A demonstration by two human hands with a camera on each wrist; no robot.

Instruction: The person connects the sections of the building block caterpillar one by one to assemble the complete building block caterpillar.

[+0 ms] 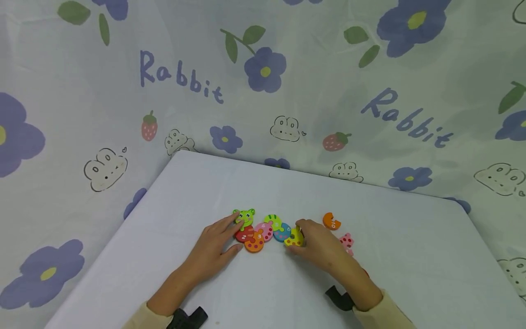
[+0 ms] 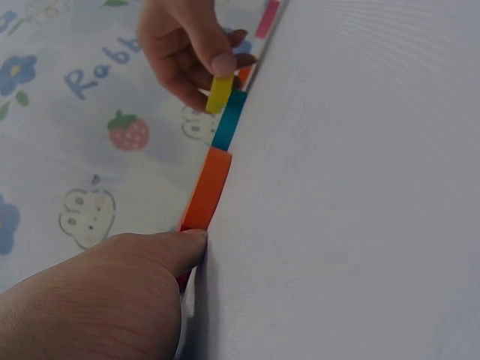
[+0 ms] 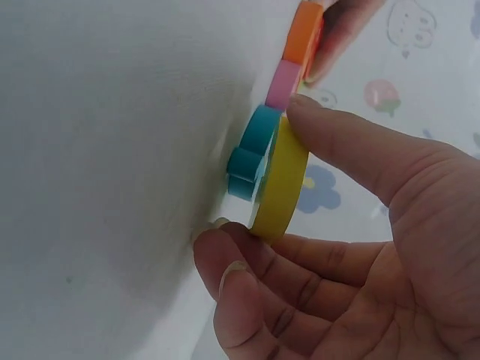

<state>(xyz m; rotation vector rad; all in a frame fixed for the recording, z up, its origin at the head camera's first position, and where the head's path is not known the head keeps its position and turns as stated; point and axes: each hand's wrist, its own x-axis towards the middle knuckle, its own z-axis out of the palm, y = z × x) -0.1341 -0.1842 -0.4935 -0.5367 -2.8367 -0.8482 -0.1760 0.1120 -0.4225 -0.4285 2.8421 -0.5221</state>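
Observation:
A joined row of puzzle pieces forms part of a caterpillar on the table, in the head view. It runs from a green head piece [image 1: 246, 216] through a red piece [image 1: 243, 235], an orange piece [image 1: 254, 243], a pink piece [image 1: 265, 232] and a green piece [image 1: 271, 221] to a blue piece [image 1: 281, 233]. My left hand [image 1: 209, 246] rests at the row's left end, fingers on the head piece, thumb by the red and orange pieces. Between thumb and fingers my right hand [image 1: 320, 244] pinches a yellow puzzle piece [image 3: 283, 180]. That piece is tilted and raised beside the blue one.
Right of my right hand lie an orange piece marked 10 [image 1: 329, 222] and a pink spotted piece [image 1: 348, 241], partly behind the hand. A bit of red shows past the right forearm. A white table [image 1: 255, 292] meets a patterned cloth [image 1: 197, 36] at the back.

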